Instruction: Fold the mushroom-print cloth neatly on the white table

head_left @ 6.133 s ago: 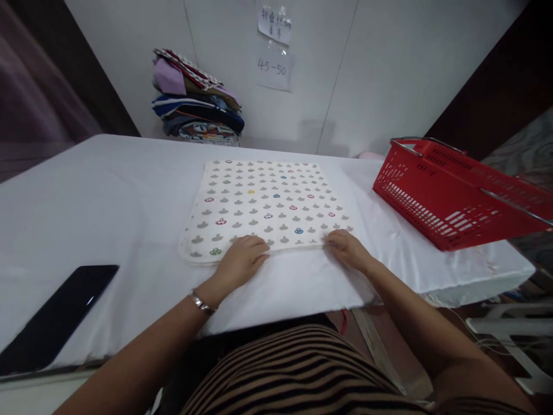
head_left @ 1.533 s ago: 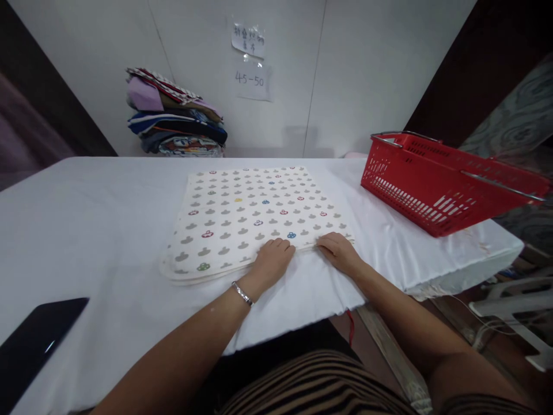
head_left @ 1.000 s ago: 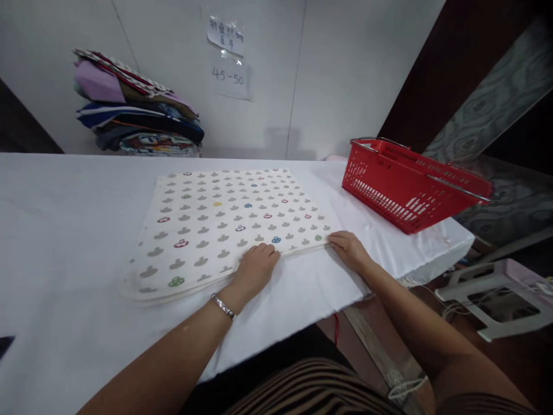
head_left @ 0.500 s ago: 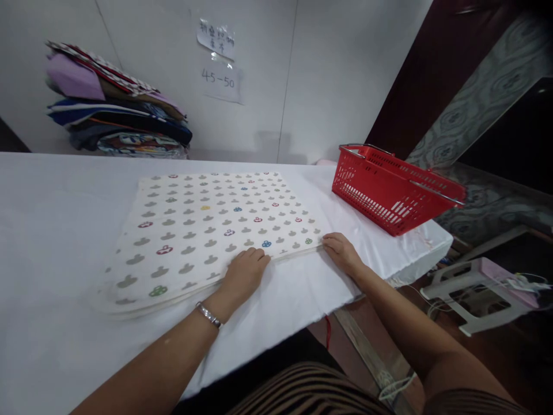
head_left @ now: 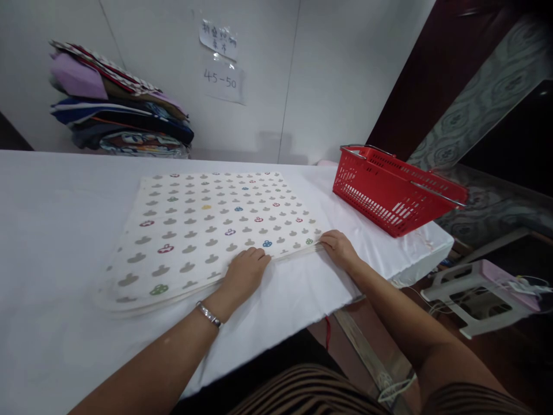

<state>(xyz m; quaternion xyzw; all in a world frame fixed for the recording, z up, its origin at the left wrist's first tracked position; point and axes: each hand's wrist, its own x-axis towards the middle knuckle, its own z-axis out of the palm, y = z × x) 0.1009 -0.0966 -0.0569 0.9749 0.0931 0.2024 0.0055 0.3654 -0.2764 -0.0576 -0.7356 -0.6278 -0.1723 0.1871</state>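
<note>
A folded cream cloth (head_left: 207, 230) printed with grey and a few coloured shapes lies flat on the white-covered table (head_left: 56, 207). My left hand (head_left: 244, 272), a bracelet on its wrist, rests on the cloth's near edge with the fingers curled together over the hem. My right hand (head_left: 339, 249) is at the cloth's near right corner, its fingertips closed on the stacked layers there. The two hands are about a hand's width apart along the same edge.
A red plastic basket (head_left: 395, 193) with metal handles stands at the table's right end. A stack of folded fabrics (head_left: 121, 118) sits against the back wall at the left. Paper notes (head_left: 222, 63) hang on the wall. A white stool (head_left: 479, 291) stands on the floor to the right.
Since the oldest frame my left hand has slid right along the near edge, closer to my right hand. My view has turned right. In the last half second nothing moved.
</note>
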